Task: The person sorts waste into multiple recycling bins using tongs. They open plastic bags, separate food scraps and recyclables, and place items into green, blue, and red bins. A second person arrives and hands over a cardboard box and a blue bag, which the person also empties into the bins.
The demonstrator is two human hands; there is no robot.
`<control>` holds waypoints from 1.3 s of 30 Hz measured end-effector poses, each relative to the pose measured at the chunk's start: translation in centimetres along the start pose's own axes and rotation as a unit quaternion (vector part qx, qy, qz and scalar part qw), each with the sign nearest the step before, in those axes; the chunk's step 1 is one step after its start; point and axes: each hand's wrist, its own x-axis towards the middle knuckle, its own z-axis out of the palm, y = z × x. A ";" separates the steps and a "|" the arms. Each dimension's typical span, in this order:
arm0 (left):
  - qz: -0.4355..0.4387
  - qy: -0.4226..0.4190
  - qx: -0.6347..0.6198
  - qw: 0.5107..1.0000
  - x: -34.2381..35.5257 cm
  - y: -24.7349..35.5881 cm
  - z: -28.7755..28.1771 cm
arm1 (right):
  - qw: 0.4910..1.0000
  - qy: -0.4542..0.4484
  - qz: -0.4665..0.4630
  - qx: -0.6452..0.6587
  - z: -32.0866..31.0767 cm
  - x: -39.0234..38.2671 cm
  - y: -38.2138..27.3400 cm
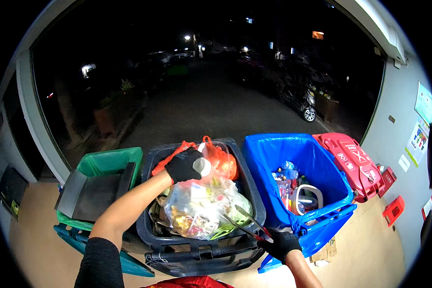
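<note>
Over the dark grey bin (245, 240), my left hand (182, 163) in a black glove grips a white cylindrical container (201, 167), perhaps a cup. Below it are red plastic bags (225, 165) and a clear bag of mixed waste (192, 211) with some green leafy scraps (222, 231) at its edge. My right hand (281, 246), also gloved, is closed on the handles of long metal tongs (245, 224), whose tips lie over the right side of the waste bag.
A green bin (132, 158) with a grey tray (96, 192) stands left, a blue lined bin (273, 144) of bottles right, then a red-lidded bin (345, 158). A red stool (393, 209) is by the poster-hung wall (398, 96). Beyond lies a dark road with a parked scooter (307, 108).
</note>
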 end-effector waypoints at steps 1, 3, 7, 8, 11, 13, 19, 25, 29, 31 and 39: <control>-0.002 0.017 -0.028 0.999 0.4 -0.1 0.1 | 1.000 0.002 0.001 0.001 -0.2 0.0 -0.1; -0.063 0.039 -0.128 0.989 1.4 0.5 -1.0 | 1.000 0.006 0.004 0.020 -0.4 -0.2 -0.4; -0.169 0.041 -0.462 0.870 4.7 1.4 -3.8 | 1.000 0.024 -0.004 -0.013 1.3 0.2 1.3; -0.171 0.054 -0.510 0.841 4.5 0.4 -4.8 | 1.000 0.015 0.001 -0.021 1.4 0.4 0.9; -0.172 0.056 -0.618 0.765 3.4 -1.8 -8.3 | 1.000 0.006 0.017 -0.020 1.9 0.6 1.0; -0.160 0.044 -0.664 0.729 0.9 -0.2 -10.9 | 0.999 0.010 0.029 -0.014 2.3 0.4 1.3; -0.395 0.124 -0.513 0.752 -16.1 -9.1 -8.1 | 1.000 0.006 -0.012 -0.020 2.5 1.7 -0.5; -0.456 0.171 -0.560 0.670 -20.4 -11.8 -1.7 | 0.999 -0.005 0.012 -0.034 1.7 2.4 -1.8; -0.485 0.164 -0.558 0.653 -21.6 -15.6 1.9 | 0.998 -0.022 0.032 -0.042 1.3 2.6 -2.7; -0.532 0.148 -0.530 0.643 -23.6 -18.0 3.1 | 0.998 -0.030 0.031 -0.047 1.4 3.1 -3.4; -0.317 0.263 0.127 0.902 -21.9 -12.4 0.4 | 0.996 -0.029 0.054 -0.066 1.8 3.2 -3.8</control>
